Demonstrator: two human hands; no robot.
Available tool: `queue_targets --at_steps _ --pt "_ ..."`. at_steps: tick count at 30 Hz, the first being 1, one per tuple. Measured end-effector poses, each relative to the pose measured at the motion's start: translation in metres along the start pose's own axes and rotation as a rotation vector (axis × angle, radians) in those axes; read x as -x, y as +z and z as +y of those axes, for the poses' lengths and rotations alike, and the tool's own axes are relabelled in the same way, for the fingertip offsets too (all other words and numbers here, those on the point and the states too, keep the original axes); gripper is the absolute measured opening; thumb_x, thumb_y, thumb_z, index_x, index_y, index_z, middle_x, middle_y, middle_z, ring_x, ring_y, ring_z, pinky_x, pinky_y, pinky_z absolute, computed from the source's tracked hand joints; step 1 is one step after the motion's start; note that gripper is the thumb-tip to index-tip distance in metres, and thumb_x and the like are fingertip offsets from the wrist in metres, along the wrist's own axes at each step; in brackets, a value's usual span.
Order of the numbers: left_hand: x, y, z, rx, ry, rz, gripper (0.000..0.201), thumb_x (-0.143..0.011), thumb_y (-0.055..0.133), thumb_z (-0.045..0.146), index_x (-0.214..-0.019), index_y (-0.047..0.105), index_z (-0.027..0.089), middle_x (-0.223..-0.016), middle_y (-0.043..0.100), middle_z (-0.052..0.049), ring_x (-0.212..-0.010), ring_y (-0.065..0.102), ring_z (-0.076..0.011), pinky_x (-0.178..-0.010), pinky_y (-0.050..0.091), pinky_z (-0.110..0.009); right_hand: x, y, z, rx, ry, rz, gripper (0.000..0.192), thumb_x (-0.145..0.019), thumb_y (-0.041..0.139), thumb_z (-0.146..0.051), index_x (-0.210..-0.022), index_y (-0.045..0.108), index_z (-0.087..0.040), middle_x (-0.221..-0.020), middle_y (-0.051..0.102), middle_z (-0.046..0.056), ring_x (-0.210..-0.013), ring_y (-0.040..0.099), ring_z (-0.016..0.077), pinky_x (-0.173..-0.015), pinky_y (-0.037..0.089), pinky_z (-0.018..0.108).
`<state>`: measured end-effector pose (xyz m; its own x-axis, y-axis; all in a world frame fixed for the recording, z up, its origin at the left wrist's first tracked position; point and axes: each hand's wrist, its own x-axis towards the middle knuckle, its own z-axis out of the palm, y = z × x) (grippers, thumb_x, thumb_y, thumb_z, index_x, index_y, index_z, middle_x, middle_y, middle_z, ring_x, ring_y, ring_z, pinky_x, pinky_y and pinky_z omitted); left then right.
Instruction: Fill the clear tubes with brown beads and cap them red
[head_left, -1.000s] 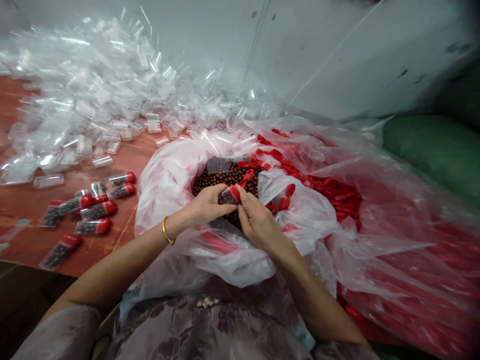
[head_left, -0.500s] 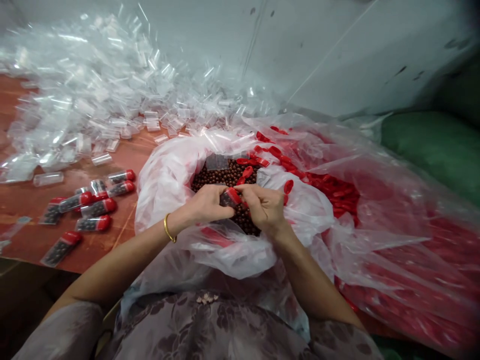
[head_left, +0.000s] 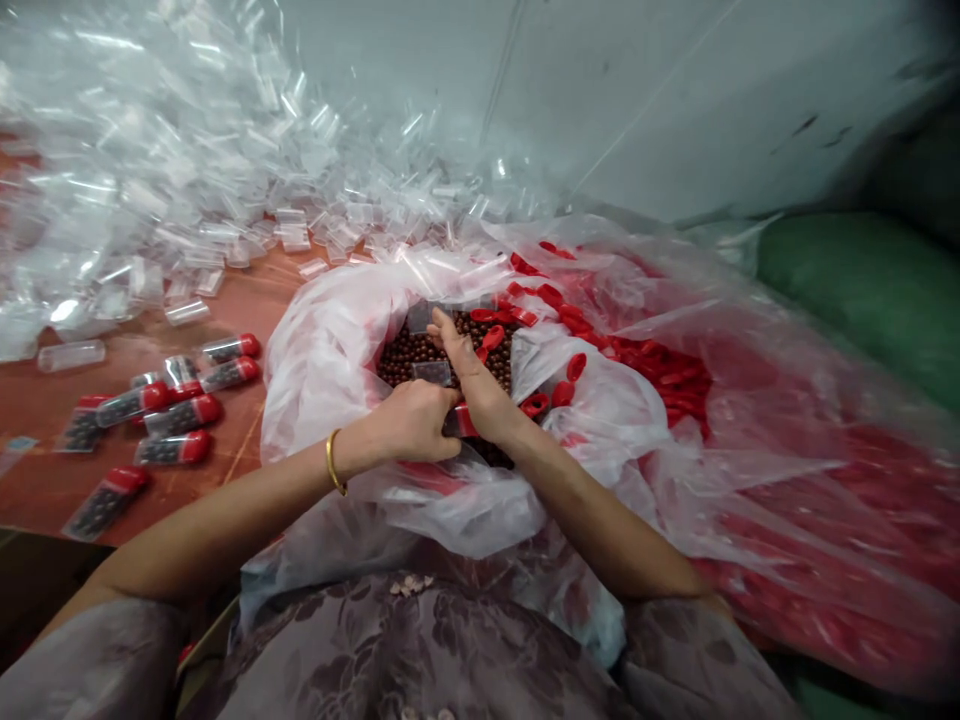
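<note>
- Reddish-brown surface (head_left: pixel 247 310) and a pale grey wall (head_left: pixel 675 100) sit behind everything.
- At the middle, the left hand (head_left: pixel 412 420) is curled tight around a small clear tube (head_left: pixel 454 422) with a red cap on it.
- That tube is just above the brown beads (head_left: pixel 420 352), low in the open mouth of a white plastic bag (head_left: pixel 322 350).
- The right hand (head_left: pixel 472 375) is stretched out flat with its fingers (head_left: pixel 442 325) straight, reaching up over the beads.
- The base of the right hand touches the red cap of the tube, so the two hands are pressed side by side there.
- A clear empty tube (head_left: pixel 433 372) lies on the beads just beside the right hand.
- A gold bangle (head_left: pixel 334 462) goes around the left wrist.
- Loose red caps (head_left: pixel 555 390) lie on the bag next to the beads, on the right side.
- Many more red caps (head_left: pixel 660 370) fill a big clear bag (head_left: pixel 787 420) farther to the right.
- Filled tubes with red caps (head_left: pixel 172 410) lie in a little group on the surface to the left, well apart from the hands.
- A huge heap of empty clear tubes (head_left: pixel 187 180) covers the far left of the surface, up to the wall.
- Something green (head_left: pixel 862 290) rests by the wall on the far right.
- Purple flowery cloth (head_left: pixel 420 650) shows at the bottom, close to the camera.
</note>
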<state>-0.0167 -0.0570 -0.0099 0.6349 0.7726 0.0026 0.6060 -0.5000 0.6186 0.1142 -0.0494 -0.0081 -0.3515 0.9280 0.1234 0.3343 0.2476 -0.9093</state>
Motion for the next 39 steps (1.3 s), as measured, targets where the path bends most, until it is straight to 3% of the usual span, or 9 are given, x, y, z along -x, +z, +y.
queue_targets --at_steps 4,9,13,17,20,24,30,35,39 --pt "0.001 0.001 0.003 -0.068 0.111 0.040 0.011 -0.060 0.063 0.027 -0.062 0.058 0.017 -0.055 0.055 -0.002 -0.052 0.047 -0.0141 -0.052 0.030 -0.026 0.009 0.006 -0.014 -0.022 -0.099 0.056 0.071 -0.096 0.006 -0.058 -0.142 0.043 -0.019 -0.145 0.048 0.008 -0.136 0.042 0.0197 -0.115 0.030 0.042" --pt "0.040 -0.014 -0.003 -0.003 0.130 0.440 0.015 -0.071 0.060 0.029 -0.062 0.055 0.019 -0.058 0.057 0.000 -0.054 0.049 -0.0116 -0.056 0.036 -0.024 0.028 -0.033 -0.020 0.093 -0.131 0.333 0.048 -0.096 0.023 -0.037 -0.109 0.066 -0.021 -0.107 0.068 0.007 -0.101 0.063 0.0213 -0.090 0.050 0.040" --pt "0.105 -0.049 -0.043 -0.269 -0.305 0.725 0.016 -0.074 0.062 0.033 -0.066 0.056 0.021 -0.060 0.059 0.002 -0.059 0.052 -0.0132 -0.058 0.036 -0.024 0.061 -0.083 -0.004 0.601 -0.215 0.183 0.023 -0.076 0.055 -0.018 -0.093 0.069 -0.022 -0.094 0.069 0.006 -0.091 0.062 0.0236 -0.086 0.048 0.042" --pt "0.151 -0.082 -0.089 -0.508 -0.686 0.551 0.013 -0.077 0.057 0.040 -0.074 0.060 0.027 -0.059 0.059 0.005 -0.063 0.053 -0.0169 -0.058 0.034 -0.026 0.078 -0.092 0.017 0.923 -0.199 -0.005 0.022 -0.075 0.059 -0.017 -0.095 0.069 -0.019 -0.104 0.068 0.011 -0.096 0.058 0.0284 -0.088 0.043 0.047" --pt "0.151 -0.092 -0.098 -0.583 -0.512 0.557 0.016 -0.084 0.053 0.037 -0.098 0.059 0.032 -0.090 0.068 0.005 -0.086 0.058 -0.0193 -0.073 0.045 -0.031 0.075 -0.080 0.026 0.968 -0.215 0.055 0.016 -0.084 0.055 -0.020 -0.094 0.068 -0.018 -0.101 0.069 0.011 -0.094 0.058 0.0273 -0.086 0.043 0.045" --pt "0.106 -0.084 -0.068 -0.631 -0.147 0.678 0.024 -0.088 0.053 0.032 -0.108 0.060 0.021 -0.108 0.068 -0.008 -0.099 0.060 -0.0225 -0.088 0.048 -0.036 0.065 -0.064 0.031 0.853 -0.259 0.219 0.017 -0.089 0.052 -0.023 -0.097 0.066 -0.016 -0.090 0.070 0.011 -0.085 0.061 0.0239 -0.079 0.046 0.039" --pt "0.010 -0.058 -0.022 -0.702 0.268 0.106 0.033 -0.090 0.040 0.010 -0.112 0.062 0.019 -0.101 0.068 -0.008 -0.083 0.061 -0.0182 -0.072 0.043 -0.030 0.058 -0.051 0.040 0.682 -0.248 0.265 0.017 -0.087 0.056 -0.027 -0.098 0.066 -0.018 -0.081 0.071 0.006 -0.072 0.063 0.0194 -0.067 0.049 0.032" --pt "-0.039 -0.053 -0.035 -0.783 0.647 -0.145 0.041 -0.091 0.040 0.010 -0.123 0.058 0.029 -0.111 0.066 -0.008 -0.089 0.061 -0.0181 -0.065 0.038 -0.029 0.060 -0.051 0.041 0.533 -0.206 0.339 0.017 -0.088 0.056 -0.028 -0.098 0.066 -0.020 -0.089 0.073 0.006 -0.076 0.066 0.0181 -0.065 0.051 0.029" --pt "-0.049 -0.051 -0.042 -0.755 0.665 -0.245 0.024 -0.092 0.045 0.017 -0.105 0.066 0.017 -0.085 0.069 -0.008 -0.075 0.061 -0.0170 -0.063 0.038 -0.028 0.060 -0.053 0.039 0.466 -0.162 0.366 0.017 -0.086 0.058 -0.030 -0.096 0.067 -0.019 -0.087 0.073 0.005 -0.071 0.066 0.0169 -0.064 0.051 0.028"
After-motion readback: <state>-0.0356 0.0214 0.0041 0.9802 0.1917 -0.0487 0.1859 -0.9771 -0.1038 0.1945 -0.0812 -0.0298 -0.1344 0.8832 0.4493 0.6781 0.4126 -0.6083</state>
